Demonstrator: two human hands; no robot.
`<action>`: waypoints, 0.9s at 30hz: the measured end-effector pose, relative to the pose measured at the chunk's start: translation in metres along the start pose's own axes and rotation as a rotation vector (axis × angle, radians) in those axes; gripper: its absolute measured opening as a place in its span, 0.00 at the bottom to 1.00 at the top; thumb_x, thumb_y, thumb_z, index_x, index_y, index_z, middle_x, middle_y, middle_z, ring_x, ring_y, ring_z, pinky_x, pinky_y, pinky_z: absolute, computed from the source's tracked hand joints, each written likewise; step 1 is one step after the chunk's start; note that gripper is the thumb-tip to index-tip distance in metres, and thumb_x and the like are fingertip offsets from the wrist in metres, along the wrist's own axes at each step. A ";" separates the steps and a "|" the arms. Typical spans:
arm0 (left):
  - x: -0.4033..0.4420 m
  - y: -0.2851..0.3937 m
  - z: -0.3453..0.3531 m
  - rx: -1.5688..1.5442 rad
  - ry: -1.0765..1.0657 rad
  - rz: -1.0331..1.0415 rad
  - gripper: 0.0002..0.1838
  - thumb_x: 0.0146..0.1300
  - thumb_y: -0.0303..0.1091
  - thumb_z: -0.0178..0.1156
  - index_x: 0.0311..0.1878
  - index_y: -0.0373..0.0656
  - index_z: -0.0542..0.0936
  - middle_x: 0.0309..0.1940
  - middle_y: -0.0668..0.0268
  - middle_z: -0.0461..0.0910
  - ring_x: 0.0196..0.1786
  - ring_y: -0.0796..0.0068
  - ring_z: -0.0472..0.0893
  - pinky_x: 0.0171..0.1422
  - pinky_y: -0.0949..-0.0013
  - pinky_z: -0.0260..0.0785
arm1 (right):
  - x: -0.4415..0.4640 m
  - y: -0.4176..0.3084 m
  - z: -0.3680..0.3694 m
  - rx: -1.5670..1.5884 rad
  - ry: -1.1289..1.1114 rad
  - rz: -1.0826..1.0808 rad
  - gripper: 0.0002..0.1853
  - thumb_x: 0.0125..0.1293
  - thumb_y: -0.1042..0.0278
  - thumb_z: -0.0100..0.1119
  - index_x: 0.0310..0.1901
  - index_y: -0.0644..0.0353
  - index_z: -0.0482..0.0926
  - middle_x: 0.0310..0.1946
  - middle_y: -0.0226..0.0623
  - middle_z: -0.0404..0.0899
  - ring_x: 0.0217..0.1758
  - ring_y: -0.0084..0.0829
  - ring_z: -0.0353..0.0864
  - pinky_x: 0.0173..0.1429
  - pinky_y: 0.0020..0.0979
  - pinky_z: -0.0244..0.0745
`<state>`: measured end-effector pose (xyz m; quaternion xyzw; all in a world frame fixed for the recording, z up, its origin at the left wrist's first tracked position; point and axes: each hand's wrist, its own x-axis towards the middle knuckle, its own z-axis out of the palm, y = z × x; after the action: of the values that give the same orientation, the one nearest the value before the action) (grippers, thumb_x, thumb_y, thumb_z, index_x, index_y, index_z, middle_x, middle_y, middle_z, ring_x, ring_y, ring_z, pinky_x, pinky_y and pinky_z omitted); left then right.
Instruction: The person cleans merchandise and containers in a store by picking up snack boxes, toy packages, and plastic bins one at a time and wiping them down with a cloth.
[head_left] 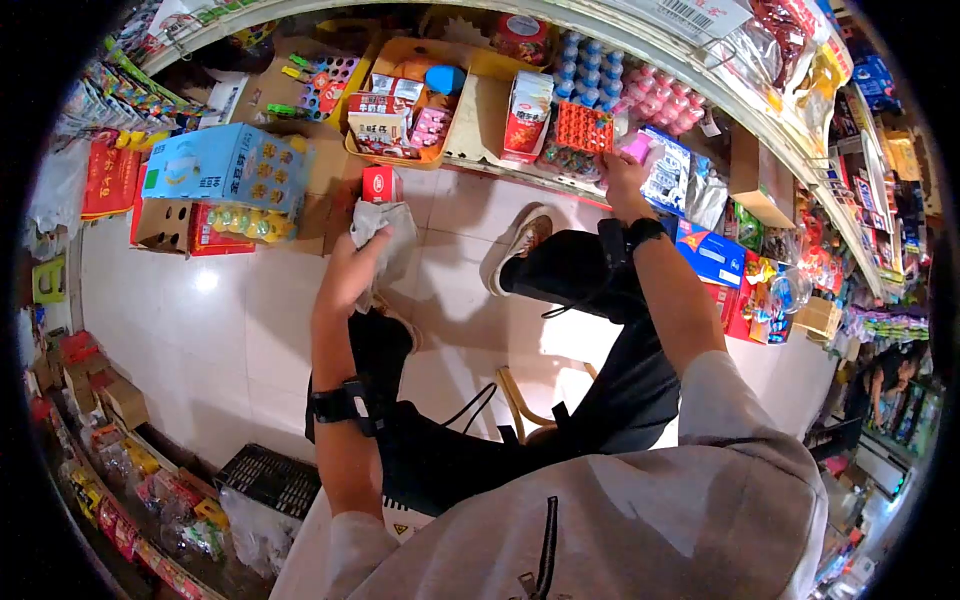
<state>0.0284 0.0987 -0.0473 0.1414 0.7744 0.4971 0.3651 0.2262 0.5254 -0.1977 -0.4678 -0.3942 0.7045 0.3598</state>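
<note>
My left hand (362,268) is closed around a crumpled greyish-white cloth (392,236), held above the tiled floor. Just beyond the cloth is a small red box (380,184). On the right, my right hand (626,178) reaches to the low shelf, its fingers curled beside a flat pink piece (637,148). Whether the fingers grip that piece is too small to tell. Left of these fingers lies an orange-red tray of small items (584,128). Behind it stand blue-capped bottles (582,68) and pink bottles (662,100).
A yellow bin (446,130) holds boxed sweets. A red-and-white carton (527,115) stands beside it. Light-blue boxes (225,170) are stacked at left. A blue box (708,252) sits near my right forearm. A shelf edge (770,135) arches overhead; a black crate (262,478) is behind, lower left.
</note>
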 end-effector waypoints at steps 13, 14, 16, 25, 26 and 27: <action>0.003 -0.005 -0.004 -0.031 -0.060 0.066 0.21 0.67 0.43 0.58 0.54 0.34 0.78 0.47 0.63 0.82 0.50 0.74 0.77 0.58 0.67 0.67 | -0.026 0.044 -0.014 -0.259 0.040 0.010 0.12 0.68 0.66 0.58 0.28 0.61 0.73 0.19 0.35 0.72 0.21 0.31 0.75 0.26 0.31 0.73; 0.003 -0.007 -0.005 0.020 -0.061 0.025 0.22 0.67 0.44 0.58 0.54 0.34 0.78 0.47 0.62 0.82 0.50 0.72 0.78 0.57 0.66 0.68 | -0.020 0.067 -0.021 -0.327 -0.076 0.004 0.13 0.69 0.63 0.58 0.28 0.62 0.74 0.19 0.35 0.73 0.20 0.31 0.75 0.25 0.31 0.72; 0.001 -0.001 -0.005 0.052 -0.048 -0.001 0.23 0.68 0.43 0.58 0.56 0.34 0.77 0.49 0.64 0.81 0.51 0.73 0.77 0.58 0.66 0.67 | -0.052 0.074 0.004 -0.530 -0.206 0.073 0.13 0.68 0.62 0.58 0.33 0.65 0.78 0.23 0.38 0.78 0.23 0.29 0.78 0.29 0.33 0.75; 0.001 -0.015 -0.011 0.002 -0.022 0.030 0.19 0.66 0.47 0.59 0.46 0.38 0.80 0.25 0.71 0.75 0.27 0.78 0.70 0.32 0.67 0.65 | -0.096 0.068 0.111 -0.883 -0.522 -0.024 0.23 0.58 0.65 0.64 0.55 0.64 0.74 0.35 0.44 0.82 0.31 0.35 0.84 0.34 0.34 0.79; -0.001 -0.011 -0.012 -0.004 -0.031 0.031 0.19 0.66 0.47 0.59 0.46 0.38 0.80 0.25 0.71 0.75 0.27 0.78 0.70 0.32 0.67 0.65 | -0.086 0.065 0.117 -0.891 -0.514 -0.024 0.23 0.58 0.65 0.64 0.55 0.64 0.74 0.35 0.44 0.82 0.31 0.35 0.84 0.34 0.34 0.79; -0.003 -0.008 -0.015 0.013 -0.024 0.013 0.19 0.66 0.46 0.59 0.47 0.38 0.80 0.28 0.70 0.77 0.30 0.77 0.72 0.35 0.67 0.66 | -0.070 0.067 0.118 -1.117 -0.484 -0.327 0.25 0.57 0.66 0.65 0.56 0.64 0.73 0.41 0.47 0.82 0.40 0.41 0.83 0.43 0.37 0.78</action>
<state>0.0211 0.0834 -0.0492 0.1550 0.7721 0.4927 0.3702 0.1265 0.4098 -0.2015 -0.3460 -0.8393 0.4142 0.0651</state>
